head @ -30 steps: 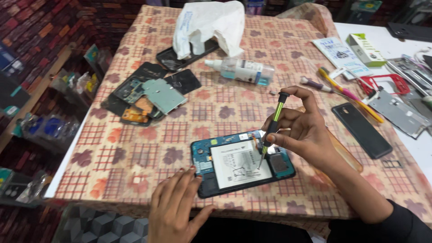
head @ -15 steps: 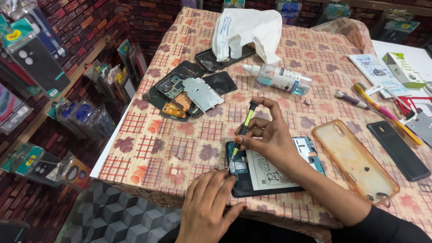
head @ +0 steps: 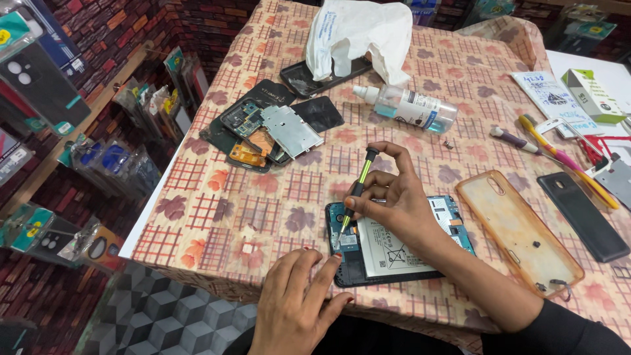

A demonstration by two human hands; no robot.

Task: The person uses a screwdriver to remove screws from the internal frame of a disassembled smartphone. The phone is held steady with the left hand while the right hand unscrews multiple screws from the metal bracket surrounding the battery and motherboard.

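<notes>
A single camera sits on the person's head and looks steeply down and forward over the table (head: 217, 197), which runs away from the viewer toward the top of the frame. The view is close: the left hand (head: 296, 306) and right hand (head: 394, 200) fill the lower middle, with the opened phone (head: 394, 246) just under them. The frame is tilted a little, so the table's near edge slants. On the left the view drops past the table edge to shelves (head: 72, 131) lower down. There is no second view to share any part of the scene with.

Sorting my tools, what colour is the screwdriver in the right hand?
Black with a yellow-green stripe: the screwdriver, clearest in the head view.
</notes>
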